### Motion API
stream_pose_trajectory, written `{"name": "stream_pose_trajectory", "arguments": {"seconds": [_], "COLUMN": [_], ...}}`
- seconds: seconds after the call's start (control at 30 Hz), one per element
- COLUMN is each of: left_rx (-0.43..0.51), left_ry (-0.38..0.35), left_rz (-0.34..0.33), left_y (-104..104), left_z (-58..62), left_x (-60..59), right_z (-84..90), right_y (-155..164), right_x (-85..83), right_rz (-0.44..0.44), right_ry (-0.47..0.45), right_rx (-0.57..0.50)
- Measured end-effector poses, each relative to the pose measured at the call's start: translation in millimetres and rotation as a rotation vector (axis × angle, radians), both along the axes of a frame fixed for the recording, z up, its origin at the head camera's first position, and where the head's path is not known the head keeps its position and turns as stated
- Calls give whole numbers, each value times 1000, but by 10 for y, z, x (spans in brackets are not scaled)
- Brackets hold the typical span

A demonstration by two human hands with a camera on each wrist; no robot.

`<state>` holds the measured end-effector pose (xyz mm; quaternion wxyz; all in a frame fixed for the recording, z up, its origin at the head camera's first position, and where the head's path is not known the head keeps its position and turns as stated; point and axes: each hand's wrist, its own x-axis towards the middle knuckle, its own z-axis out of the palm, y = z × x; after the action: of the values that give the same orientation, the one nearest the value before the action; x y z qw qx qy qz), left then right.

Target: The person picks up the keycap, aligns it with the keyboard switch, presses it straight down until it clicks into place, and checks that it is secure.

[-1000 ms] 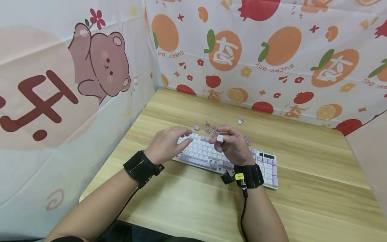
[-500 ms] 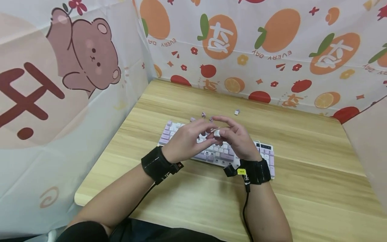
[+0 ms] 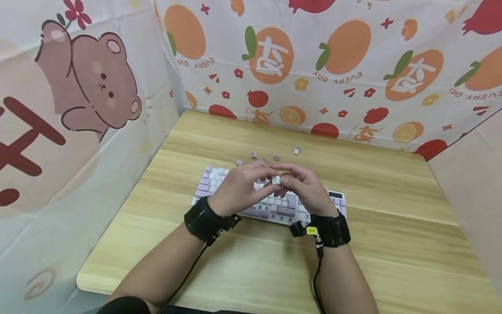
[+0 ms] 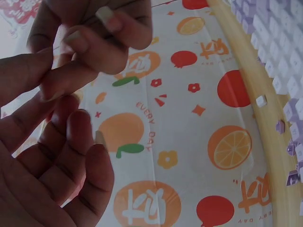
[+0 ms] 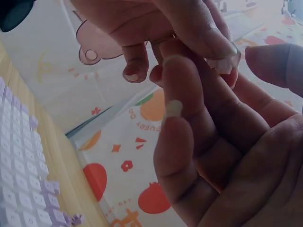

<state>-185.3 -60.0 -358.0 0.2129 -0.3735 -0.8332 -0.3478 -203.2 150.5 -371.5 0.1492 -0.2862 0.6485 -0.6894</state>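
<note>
A white and purple keyboard (image 3: 211, 183) lies on the wooden table (image 3: 353, 261). Both hands meet just above its middle. My right hand (image 3: 284, 179) pinches a small white keycap (image 3: 276, 179) between thumb and fingers. My left hand (image 3: 268, 179) reaches in from the left, and its fingertips pinch the same keycap. In the right wrist view the keycap (image 5: 223, 61) shows between the fingertips of the two hands. Rows of keys (image 5: 19, 179) lie below. The left wrist view shows curled fingers (image 4: 90, 42) of both hands close together, and the keycap is hidden there.
Several loose purple and white keycaps (image 3: 296, 151) are scattered on the table behind the keyboard. Printed fabric walls (image 3: 298, 65) close off the back and left, and a plain panel (image 3: 470, 183) the right. Black wrist bands with cables sit on both wrists.
My left hand left the keyboard's left part and moved right to join the right hand on the white keycap. The keyboard's left keys are now uncovered.
</note>
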Motion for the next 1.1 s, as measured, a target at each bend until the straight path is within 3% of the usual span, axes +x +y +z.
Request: {"name": "stream_pose_trajectory", "arguments": {"seconds": [0.27, 0.57, 0.93, 1.1], "left_rx": [-57, 2, 75, 85], "left_ry": [-1, -44, 25, -18], "left_rz": [-28, -70, 6, -49], "left_y": [-18, -53, -9, -17], "left_z": [-29, -84, -139, -134], "left_x": [-95, -113, -115, -110], "right_z": [-55, -80, -82, -109], "right_y": [-8, -9, -51, -39], "right_x": [-24, -39, -55, -46], "right_rz": [-79, -38, -37, -30], "right_ry": [-12, -21, -48, -42], "right_rx": [90, 68, 6, -40]}}
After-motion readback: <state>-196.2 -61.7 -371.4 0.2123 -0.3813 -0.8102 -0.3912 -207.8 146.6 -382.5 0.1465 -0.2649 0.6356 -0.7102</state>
